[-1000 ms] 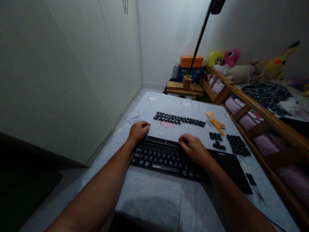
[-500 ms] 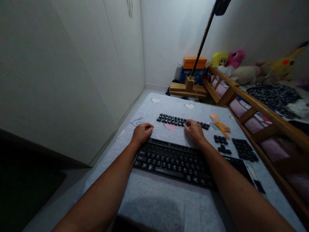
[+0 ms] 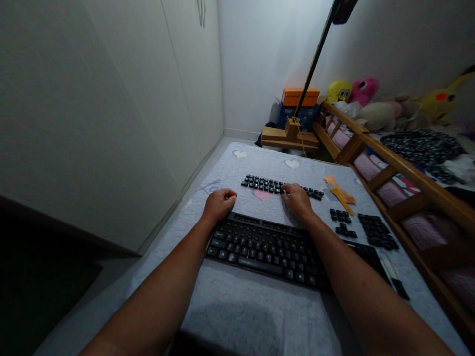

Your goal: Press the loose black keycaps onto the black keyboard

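One second on, moved right hand (image 3: pixel 297 199) from keyboard (image 3: pixel 261 248), lengthwise left-to-right, to keycaps (image 3: pixel 261 187). Nearly pinched; cannot tell on what

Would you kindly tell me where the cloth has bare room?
Bare cloth lies before the keyboard, between the forearms, and beyond the long keycap rows. Crowded: the rows at the right hand, and the right-side keycap groups.
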`<control>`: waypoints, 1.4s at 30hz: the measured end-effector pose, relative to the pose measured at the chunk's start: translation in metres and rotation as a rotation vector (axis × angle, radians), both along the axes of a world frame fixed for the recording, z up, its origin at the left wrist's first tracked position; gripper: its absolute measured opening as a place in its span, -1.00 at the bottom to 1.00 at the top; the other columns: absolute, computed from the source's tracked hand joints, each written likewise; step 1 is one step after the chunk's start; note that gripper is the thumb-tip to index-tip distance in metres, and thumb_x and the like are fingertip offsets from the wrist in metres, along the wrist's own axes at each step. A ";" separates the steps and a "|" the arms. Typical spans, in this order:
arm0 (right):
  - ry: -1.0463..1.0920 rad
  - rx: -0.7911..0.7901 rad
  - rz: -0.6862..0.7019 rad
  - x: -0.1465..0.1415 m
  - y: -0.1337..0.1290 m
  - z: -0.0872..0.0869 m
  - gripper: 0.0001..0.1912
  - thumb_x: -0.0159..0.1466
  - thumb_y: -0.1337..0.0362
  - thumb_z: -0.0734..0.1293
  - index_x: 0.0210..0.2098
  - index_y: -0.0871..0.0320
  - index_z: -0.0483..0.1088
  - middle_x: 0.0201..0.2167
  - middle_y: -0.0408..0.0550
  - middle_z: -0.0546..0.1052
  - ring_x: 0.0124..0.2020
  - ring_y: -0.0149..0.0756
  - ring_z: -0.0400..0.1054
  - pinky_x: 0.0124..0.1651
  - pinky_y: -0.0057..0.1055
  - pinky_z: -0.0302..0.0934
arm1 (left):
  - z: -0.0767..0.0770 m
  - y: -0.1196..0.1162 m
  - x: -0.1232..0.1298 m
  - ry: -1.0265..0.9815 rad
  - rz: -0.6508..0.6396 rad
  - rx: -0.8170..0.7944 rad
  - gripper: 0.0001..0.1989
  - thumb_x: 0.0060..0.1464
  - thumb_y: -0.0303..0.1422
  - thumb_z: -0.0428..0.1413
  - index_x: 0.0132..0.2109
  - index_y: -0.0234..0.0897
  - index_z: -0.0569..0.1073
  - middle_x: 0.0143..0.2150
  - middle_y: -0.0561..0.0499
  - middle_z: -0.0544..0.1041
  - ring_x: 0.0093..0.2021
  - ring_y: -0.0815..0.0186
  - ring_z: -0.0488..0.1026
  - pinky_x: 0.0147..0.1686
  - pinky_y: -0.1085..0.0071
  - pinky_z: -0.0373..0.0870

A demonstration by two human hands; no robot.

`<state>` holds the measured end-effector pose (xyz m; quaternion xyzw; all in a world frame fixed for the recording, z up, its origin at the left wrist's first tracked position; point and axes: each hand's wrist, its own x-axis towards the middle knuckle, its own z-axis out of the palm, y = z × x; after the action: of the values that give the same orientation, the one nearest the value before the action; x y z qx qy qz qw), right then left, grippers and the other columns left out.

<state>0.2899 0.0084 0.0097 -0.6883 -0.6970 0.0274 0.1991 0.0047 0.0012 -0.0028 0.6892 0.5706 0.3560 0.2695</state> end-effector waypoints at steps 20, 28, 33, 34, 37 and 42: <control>-0.032 -0.005 0.010 -0.002 0.000 0.000 -0.74 0.19 0.36 0.29 -0.14 0.09 0.48 -0.23 -0.03 0.42 -0.21 -0.26 0.32 -0.17 -0.42 0.17 | 0.001 0.000 0.001 -0.008 0.016 -0.025 -0.73 0.00 -0.27 0.06 -0.25 -0.28 0.60 -0.27 -0.04 0.62 -0.22 0.23 0.52 -0.17 0.36 0.41; -0.038 0.010 0.013 -0.001 0.002 -0.002 -0.80 0.16 0.35 0.29 -0.22 0.10 0.47 -0.26 -0.04 0.41 -0.24 -0.26 0.32 -0.17 -0.41 0.17 | 0.000 0.000 0.000 -0.007 0.015 -0.022 -0.74 0.00 -0.27 0.06 -0.26 -0.27 0.59 -0.28 -0.02 0.62 -0.25 0.24 0.53 -0.18 0.37 0.40; -0.052 0.016 0.015 -0.001 0.002 -0.002 -0.82 0.16 0.36 0.28 -0.24 0.12 0.44 -0.23 -0.03 0.41 -0.21 -0.25 0.32 -0.15 -0.39 0.17 | -0.001 0.001 0.000 0.006 0.013 -0.015 -0.73 0.01 -0.26 0.06 -0.25 -0.26 0.59 -0.26 -0.03 0.63 -0.22 0.23 0.53 -0.15 0.37 0.41; -0.056 0.014 0.017 -0.001 0.002 -0.002 -0.83 0.16 0.36 0.28 -0.25 0.12 0.43 -0.23 -0.03 0.42 -0.20 -0.25 0.32 -0.14 -0.39 0.17 | -0.001 0.001 0.000 0.006 0.010 -0.014 -0.73 0.01 -0.26 0.06 -0.25 -0.26 0.59 -0.26 -0.03 0.63 -0.22 0.23 0.53 -0.15 0.37 0.41; -0.073 0.006 0.027 -0.003 0.000 0.001 -0.84 0.17 0.38 0.26 -0.26 0.13 0.41 -0.23 -0.01 0.45 -0.19 -0.23 0.33 -0.13 -0.38 0.16 | -0.002 0.001 0.000 0.005 0.007 -0.010 -0.74 0.01 -0.27 0.06 -0.25 -0.27 0.59 -0.26 -0.03 0.63 -0.22 0.23 0.53 -0.15 0.37 0.41; -0.103 -0.007 0.037 -0.007 -0.004 0.007 -0.82 0.18 0.41 0.24 -0.24 0.13 0.41 -0.23 0.04 0.49 -0.18 -0.17 0.34 -0.15 -0.35 0.14 | -0.001 0.001 0.000 0.010 0.013 -0.013 -0.74 0.00 -0.28 0.06 -0.26 -0.27 0.59 -0.27 -0.03 0.63 -0.24 0.24 0.53 -0.17 0.37 0.41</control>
<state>0.2826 0.0046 0.0162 -0.6765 -0.7189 -0.0020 0.1598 0.0047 0.0025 -0.0042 0.6856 0.5786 0.3505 0.2689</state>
